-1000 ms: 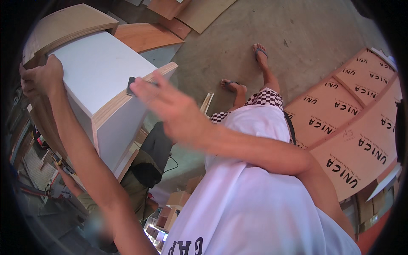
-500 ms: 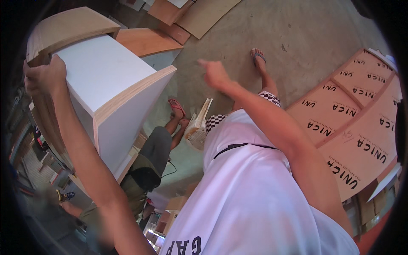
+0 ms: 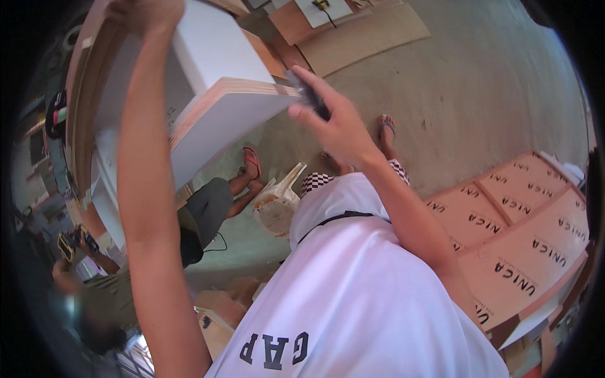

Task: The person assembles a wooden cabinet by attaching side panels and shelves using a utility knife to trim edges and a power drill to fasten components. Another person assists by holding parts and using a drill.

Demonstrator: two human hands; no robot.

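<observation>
A white-faced plywood carcass (image 3: 220, 50) with bare layered edges stands at my upper left. My left hand (image 3: 148, 16) grips the far top part of its plywood edge; the picture's upper rim cuts off some of the fingers. My right hand (image 3: 334, 120) is closed round a small dark hand tool with a greyish end (image 3: 309, 96), smeared by motion, so its kind is unclear. That tool is close to the pointed corner of the carcass's near panel (image 3: 233, 113); whether they touch I cannot tell.
A co-worker (image 3: 116, 296) at lower left holds a yellow-and-black power tool (image 3: 67, 244). A dusty fan (image 3: 277, 205) stands on the floor between us. Brown printed panels (image 3: 504, 220) lie at right. Boards (image 3: 365, 47) lie at the far side, with another yellow tool (image 3: 321, 5).
The view has shifted, and the carcass and my left hand appear higher. My right hand has come to the panel's corner; the dark tool now shows in it. The co-worker's power tool has been raised.
</observation>
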